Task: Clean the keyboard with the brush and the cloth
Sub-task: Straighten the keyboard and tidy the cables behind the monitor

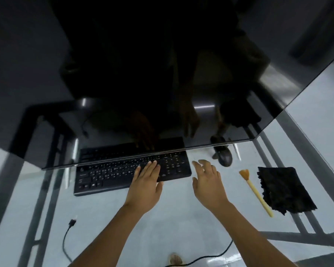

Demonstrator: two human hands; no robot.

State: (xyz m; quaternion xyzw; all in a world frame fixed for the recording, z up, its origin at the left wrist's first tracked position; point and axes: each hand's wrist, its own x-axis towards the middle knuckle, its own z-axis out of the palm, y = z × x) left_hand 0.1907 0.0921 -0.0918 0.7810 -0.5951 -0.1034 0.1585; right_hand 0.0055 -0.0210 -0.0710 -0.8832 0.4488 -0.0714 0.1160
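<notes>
Black keyboard (131,170) lies on the glass table (172,218); left hand (146,187) rests flat on its keys. Right hand (208,185) hovers spread, empty. Brush (255,191) and cloth (284,189) lie right. Risk: downward pressure slides the keyboard across glass.

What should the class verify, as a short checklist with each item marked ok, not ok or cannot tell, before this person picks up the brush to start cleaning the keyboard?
1. Brush lies free on the glass table, nothing on it: ok.
2. Right hand open and holding nothing, ready to take the brush: ok.
3. Left hand rests with straight fingers on the keyboard, steadying it: ok.
4. Cloth within view beside the brush for the later wipe: ok.
5. Keyboard fully exposed: not ok, its far rows sit under the monitor edge.
6. Keyboard unplugged: cannot tell.
</notes>
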